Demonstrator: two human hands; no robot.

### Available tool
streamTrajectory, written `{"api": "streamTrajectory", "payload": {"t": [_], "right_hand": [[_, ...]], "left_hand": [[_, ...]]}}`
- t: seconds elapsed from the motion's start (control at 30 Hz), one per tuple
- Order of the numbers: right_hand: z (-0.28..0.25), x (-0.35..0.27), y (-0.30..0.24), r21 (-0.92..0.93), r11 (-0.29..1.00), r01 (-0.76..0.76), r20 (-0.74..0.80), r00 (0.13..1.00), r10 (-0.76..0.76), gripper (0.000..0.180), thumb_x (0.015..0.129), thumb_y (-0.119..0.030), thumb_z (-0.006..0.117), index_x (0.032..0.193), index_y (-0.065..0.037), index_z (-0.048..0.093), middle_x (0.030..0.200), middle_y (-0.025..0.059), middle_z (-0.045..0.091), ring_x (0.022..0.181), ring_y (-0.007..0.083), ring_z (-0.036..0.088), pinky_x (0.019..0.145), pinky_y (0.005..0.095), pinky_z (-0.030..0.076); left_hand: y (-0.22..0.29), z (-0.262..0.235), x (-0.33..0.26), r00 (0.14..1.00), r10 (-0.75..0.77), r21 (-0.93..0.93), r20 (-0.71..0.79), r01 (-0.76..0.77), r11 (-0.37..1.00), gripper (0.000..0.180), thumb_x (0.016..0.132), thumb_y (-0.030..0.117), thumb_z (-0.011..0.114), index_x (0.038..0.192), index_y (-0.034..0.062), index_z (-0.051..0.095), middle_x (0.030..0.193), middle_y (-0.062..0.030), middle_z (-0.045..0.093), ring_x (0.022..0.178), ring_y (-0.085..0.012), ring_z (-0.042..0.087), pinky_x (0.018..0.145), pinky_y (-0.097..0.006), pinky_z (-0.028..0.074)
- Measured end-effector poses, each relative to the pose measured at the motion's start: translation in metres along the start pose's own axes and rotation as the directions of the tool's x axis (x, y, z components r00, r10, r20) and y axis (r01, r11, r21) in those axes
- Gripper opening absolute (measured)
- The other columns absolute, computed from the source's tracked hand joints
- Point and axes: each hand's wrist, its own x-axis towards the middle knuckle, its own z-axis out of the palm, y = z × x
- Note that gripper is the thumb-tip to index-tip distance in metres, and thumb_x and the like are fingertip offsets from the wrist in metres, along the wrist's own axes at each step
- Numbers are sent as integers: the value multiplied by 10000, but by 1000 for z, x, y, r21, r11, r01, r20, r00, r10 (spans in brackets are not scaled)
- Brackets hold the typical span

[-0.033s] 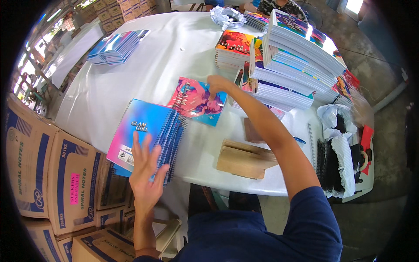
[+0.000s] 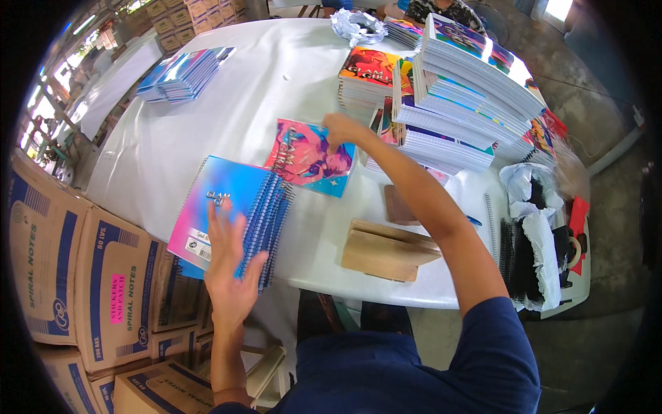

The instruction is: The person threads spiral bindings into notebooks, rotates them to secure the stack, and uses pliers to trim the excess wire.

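One pink notebook (image 2: pixel 310 159) near the table's (image 2: pixel 227 117) middle being pinched by the right hand (image 2: pixel 341 129), one stack of blue notebooks (image 2: pixel 231 217) at the near edge being pressed by the open left hand (image 2: pixel 231 269), two wooden blocks (image 2: pixel 386 248) lying alongside.

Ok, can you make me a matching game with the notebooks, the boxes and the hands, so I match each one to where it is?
Things:
1. left hand
2. right hand
3. cardboard boxes
4. tall notebook pile

Places:
A. beside the table, on the person's left
B. on the pink notebook
C. far right part of the table
D. on the blue notebook stack at the near table edge

Pairs: 1-D, 2-B, 3-A, 4-C
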Motion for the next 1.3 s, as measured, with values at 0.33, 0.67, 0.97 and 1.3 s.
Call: {"api": "streamTrajectory", "payload": {"t": [0.33,0.67,0.97,1.3], "right_hand": [[-128,-313,-77,-52,935,352,-697,658,-286,284,647,-38,716,923,-76,663,838,160,663,807,346,641,708,417,506],[39,-387,6,768,589,252,-534,759,372,235,790,-63,757,1018,-28,713,947,63,729,852,105,624,818,283,484],[117,-362,5,790,558,255,-553,690,467,224,791,-28,730,1014,-34,709,985,77,724,878,150,630,824,317,476],[89,-370,-5,690,673,265,-642,654,400,287,787,36,693,1066,-13,650,1042,165,671,970,328,613,863,380,458]], "left_hand": [[16,68,77,957,-125,-833,261,289,472,648,858,195,711,1386,-42,418,1425,-188,447,1315,-220,430,1091,-373,330],[51,113,71,842,136,-790,522,417,449,596,825,349,707,1279,-4,547,1402,-188,468,1249,-261,504,1050,-417,407],[39,136,52,824,90,-706,559,417,572,433,804,344,740,1096,28,695,1310,-162,575,1173,-220,569,1004,-375,425],[44,112,83,776,140,-661,614,410,629,450,839,244,717,1204,-5,630,1308,-153,574,1208,-232,538,1037,-389,408]]}}
